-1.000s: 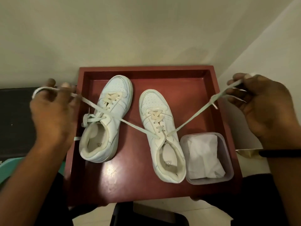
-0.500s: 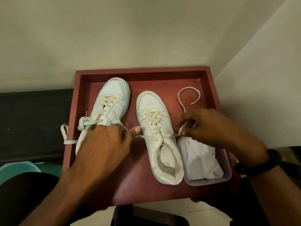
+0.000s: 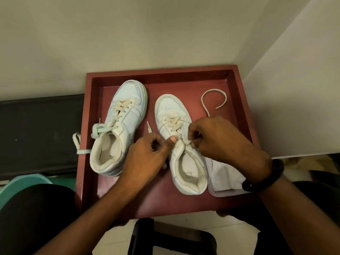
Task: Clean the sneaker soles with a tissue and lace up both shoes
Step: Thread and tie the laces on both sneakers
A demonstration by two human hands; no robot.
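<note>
Two white sneakers stand upright, toes pointing away, in a dark red tray (image 3: pixel 92 115). The left sneaker (image 3: pixel 127 115) is laced and its bow hangs over the tray's left rim. Both hands meet over the top eyelets of the right sneaker (image 3: pixel 170 109). My left hand (image 3: pixel 147 159) pinches the left lace end (image 3: pixel 148 128), whose tip sticks up behind my fingers. My right hand (image 3: pixel 217 138) pinches the right lace near the tongue; the rest of that lace (image 3: pixel 211 94) curls loose on the tray floor. A tissue (image 3: pixel 226 175) lies in a clear tub, partly under my right wrist.
The clear plastic tub (image 3: pixel 220 194) sits at the tray's front right corner. A black bench (image 3: pixel 40 133) lies left of the tray, a teal basin (image 3: pixel 22 183) below it. Walls close in behind and on the right. My knees sit under the tray's front edge.
Both hands came in from a wide outward pull on the laces to the sneaker's top eyelets. The right lace went slack and now curls on the tray.
</note>
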